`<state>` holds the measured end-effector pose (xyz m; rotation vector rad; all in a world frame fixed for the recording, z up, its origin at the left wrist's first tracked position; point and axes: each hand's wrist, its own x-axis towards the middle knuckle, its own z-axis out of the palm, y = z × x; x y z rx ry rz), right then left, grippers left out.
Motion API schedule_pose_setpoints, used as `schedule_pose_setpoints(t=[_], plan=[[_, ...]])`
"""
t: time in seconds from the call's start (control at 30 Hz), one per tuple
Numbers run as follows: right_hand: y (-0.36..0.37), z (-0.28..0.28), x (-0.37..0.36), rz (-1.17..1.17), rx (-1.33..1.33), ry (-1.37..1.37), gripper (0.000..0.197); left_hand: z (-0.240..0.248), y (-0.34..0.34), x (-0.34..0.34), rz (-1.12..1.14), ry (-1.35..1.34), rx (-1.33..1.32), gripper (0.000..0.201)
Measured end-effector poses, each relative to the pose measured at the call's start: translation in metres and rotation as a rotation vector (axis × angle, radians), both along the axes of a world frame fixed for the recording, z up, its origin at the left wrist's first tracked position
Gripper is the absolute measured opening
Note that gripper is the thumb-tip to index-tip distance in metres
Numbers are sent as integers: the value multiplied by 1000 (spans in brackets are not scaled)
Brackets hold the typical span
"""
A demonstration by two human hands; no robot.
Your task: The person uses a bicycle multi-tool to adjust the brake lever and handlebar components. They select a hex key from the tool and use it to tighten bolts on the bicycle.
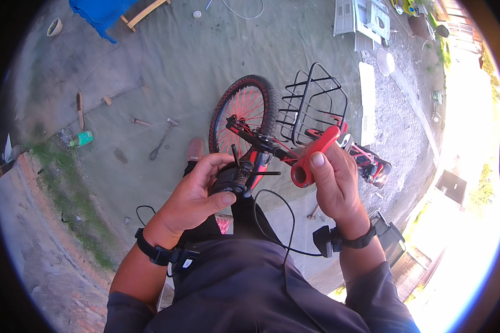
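My left hand [190, 194] is closed around a black round part [228, 180] with a coil spring and thin black rods sticking out of it. To its right, my right hand [340, 183] grips a red tube-like piece [323, 143], its thumb along the side; the piece has a round hollow end and a long rounded arm. The two pieces are apart. Just beyond my hands is a bicycle with a black knobby tyre [271, 102], red spokes and a black wire basket [311, 105]. My fingers hide some of both held pieces.
A hammer [172, 121], a wire brush [80, 111] and a green container [82, 139] lie on the ground to the left. Black cable [291, 222] loops in front of my body. White appliance-like panels [366, 22] stand at the far right, a blue cloth [100, 16] far left.
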<state>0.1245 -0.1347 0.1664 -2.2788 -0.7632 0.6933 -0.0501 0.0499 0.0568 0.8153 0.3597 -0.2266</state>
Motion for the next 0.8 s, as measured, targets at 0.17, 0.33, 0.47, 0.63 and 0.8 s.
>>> schedule_pose_setpoints(t=[0.17, 0.33, 0.47, 0.63, 0.8], plan=[[-3, -11, -9, 40, 16, -257, 51, -23, -7, 16, 13, -121, 2, 64], [1, -10, -16, -46, 18, -256, 46, -51, -15, 34, 16, -267, 76, 60], [-2, -10, -23, -166, -31, -173, 60, -57, -19, 55, 30, -357, 39, 64], [-3, -11, -26, -220, 55, -153, 45, -57, -21, 73, 35, -506, 265, 64], [-4, -13, -24, -169, 73, -181, 45, -61, -23, 73, 100, -557, 264, 66]])
